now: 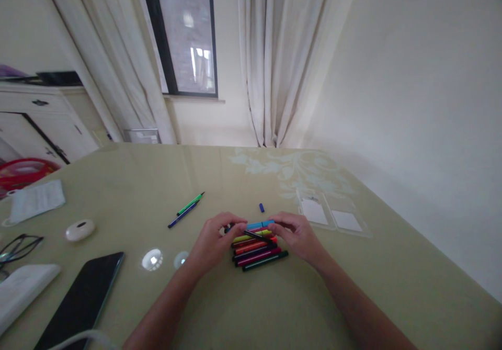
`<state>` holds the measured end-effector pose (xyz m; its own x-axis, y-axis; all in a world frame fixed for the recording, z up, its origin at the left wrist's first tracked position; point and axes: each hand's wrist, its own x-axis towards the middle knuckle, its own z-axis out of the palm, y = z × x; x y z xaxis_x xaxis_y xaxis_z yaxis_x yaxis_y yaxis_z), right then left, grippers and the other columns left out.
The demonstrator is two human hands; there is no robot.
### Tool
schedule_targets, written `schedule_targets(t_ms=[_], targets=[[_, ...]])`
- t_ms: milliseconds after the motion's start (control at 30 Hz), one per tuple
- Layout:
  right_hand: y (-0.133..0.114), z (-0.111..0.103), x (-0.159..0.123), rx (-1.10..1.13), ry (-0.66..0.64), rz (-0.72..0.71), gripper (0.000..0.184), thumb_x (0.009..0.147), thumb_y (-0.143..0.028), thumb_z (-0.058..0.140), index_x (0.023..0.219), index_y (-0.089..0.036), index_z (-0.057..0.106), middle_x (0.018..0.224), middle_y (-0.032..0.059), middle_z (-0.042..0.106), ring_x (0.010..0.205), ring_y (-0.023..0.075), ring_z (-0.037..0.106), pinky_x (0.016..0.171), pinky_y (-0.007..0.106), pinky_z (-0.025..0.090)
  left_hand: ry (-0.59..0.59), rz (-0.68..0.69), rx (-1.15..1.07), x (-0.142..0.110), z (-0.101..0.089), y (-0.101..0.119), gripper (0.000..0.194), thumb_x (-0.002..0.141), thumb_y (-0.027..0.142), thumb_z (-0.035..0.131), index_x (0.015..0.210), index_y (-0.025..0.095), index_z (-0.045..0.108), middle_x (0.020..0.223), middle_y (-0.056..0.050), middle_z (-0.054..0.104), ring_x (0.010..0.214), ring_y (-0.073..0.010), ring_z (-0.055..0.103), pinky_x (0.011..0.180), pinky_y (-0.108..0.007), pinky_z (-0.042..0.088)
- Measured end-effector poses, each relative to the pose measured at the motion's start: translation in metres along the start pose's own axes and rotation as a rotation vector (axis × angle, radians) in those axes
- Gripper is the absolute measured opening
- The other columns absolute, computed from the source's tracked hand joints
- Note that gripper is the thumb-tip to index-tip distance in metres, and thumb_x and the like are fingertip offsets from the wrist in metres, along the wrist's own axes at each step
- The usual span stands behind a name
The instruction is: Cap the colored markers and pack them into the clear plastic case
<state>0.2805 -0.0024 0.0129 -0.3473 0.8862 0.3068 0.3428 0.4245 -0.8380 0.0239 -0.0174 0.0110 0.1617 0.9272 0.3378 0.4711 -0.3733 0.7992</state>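
Note:
A row of several coloured marker pens (259, 250) lies side by side on the olive-green table (274, 308). My left hand (214, 243) and my right hand (298, 235) meet over the far end of the row. Between their fingertips they pinch one dark marker (254, 234) that lies slanted across the others. A light blue marker (259, 224) lies at the far side of the row, touching my right fingers. A small blue cap (261, 207) lies loose just beyond the hands. A green pen (191, 203) and a blue pen (183, 215) lie apart to the far left.
A black phone (84, 297) lies at the near left, with a white round object (80, 230), glasses (18, 248) and folded paper (36, 200) further left. A clear plastic case (333, 216) lies open to the right. The wall runs close along the table's right side.

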Motion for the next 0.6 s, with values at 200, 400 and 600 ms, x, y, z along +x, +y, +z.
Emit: schedule_targets(t_ms=[200,400,600], targets=[[0.006,-0.016,0.005,-0.136,-0.069,-0.043,0.023,0.093,-0.042,0.071,0.096,-0.023,0.082,0.082,0.0038,0.075,0.073,0.0187,0.063,0.069,0.03,0.047,0.254,-0.342,0.757,-0.001,-0.05,-0.031,0.026,0.096,0.031,0.053,0.103,0.018,0.074,0.107,-0.013,0.074,0.102,-0.0308,0.066,0.087,-0.041,0.05],[0.014,-0.008,0.006,-0.197,-0.031,-0.074,0.024,0.093,-0.043,0.07,0.102,-0.023,0.08,0.094,0.0061,0.077,0.084,0.0207,0.068,0.078,0.033,0.051,0.151,-0.681,1.033,-0.012,-0.076,-0.045,0.03,0.097,0.04,0.052,0.107,0.018,0.07,0.113,-0.016,0.07,0.11,-0.037,0.065,0.084,-0.045,0.05],[0.014,0.01,0.034,-0.549,0.082,0.048,0.024,0.099,-0.034,0.06,0.098,-0.019,0.078,0.096,0.0083,0.075,0.091,0.0219,0.067,0.082,0.032,0.048,0.048,-0.589,1.001,-0.01,-0.067,-0.051,0.03,0.1,0.036,0.045,0.105,0.019,0.068,0.113,-0.017,0.071,0.109,-0.0346,0.067,0.081,-0.041,0.051]])
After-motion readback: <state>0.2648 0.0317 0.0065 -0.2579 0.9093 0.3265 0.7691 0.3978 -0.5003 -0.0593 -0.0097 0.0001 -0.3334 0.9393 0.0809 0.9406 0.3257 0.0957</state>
